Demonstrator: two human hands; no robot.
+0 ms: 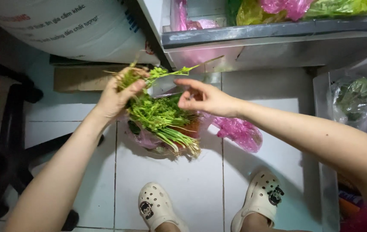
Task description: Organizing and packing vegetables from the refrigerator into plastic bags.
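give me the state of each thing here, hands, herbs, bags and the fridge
left hand: shut on the leafy end of the herb bunch
right hand: open, fingers loose, beside the herbs, holding nothing
herb bunch: held up tilted, root ends pointing down
pink plastic bag: crumpled on the tiled floor
fridge shelf: exposed, loaded with filled plastic bags
bagged greens: sealed in clear plastic, in the door rack

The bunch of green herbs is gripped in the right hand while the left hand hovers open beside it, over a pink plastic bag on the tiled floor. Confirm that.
Not quite: the hands are swapped. The head view shows the left hand gripping the bunch of green herbs, while the right hand hovers open beside it, over the pink plastic bag on the tiled floor.
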